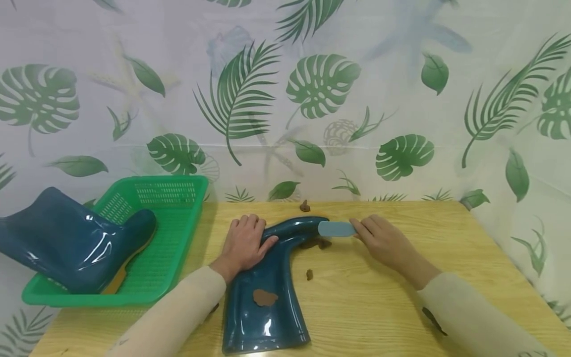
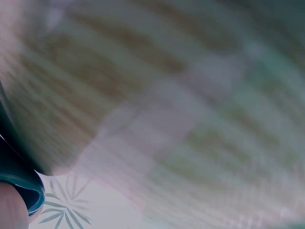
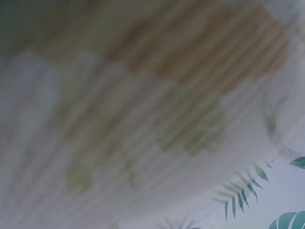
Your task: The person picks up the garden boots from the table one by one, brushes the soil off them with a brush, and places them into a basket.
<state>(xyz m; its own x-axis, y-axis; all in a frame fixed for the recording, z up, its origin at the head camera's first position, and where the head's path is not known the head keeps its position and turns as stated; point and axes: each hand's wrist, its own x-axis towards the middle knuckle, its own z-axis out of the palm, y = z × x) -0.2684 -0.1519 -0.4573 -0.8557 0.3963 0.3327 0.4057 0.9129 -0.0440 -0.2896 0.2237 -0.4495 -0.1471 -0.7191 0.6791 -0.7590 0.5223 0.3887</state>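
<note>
A dark blue rubber boot [image 1: 263, 312] lies on its side on the table, its toe pointing right and away. My left hand [image 1: 245, 243] grips it at the ankle, thumb across the near side. In the right hand [image 1: 385, 243] is a light blue flat tool with a rounded end [image 1: 336, 228], pinched at its right end. The tool's left end meets the boot's toe; its underside is hidden. A brown mud-like patch [image 1: 265, 298] sticks to the boot shaft. Blurred sleeve fabric fills most of both wrist views; the left one also shows a bit of boot [image 2: 19, 167].
A green plastic basket [image 1: 180, 267] stands at the left with a second blue boot [image 1: 85, 243] tilted across it. Brown clumps lie on the wooden table [image 1: 366, 307], one near the back edge [image 1: 305, 206]. A leaf-patterned sheet [image 1: 339, 163] hangs behind.
</note>
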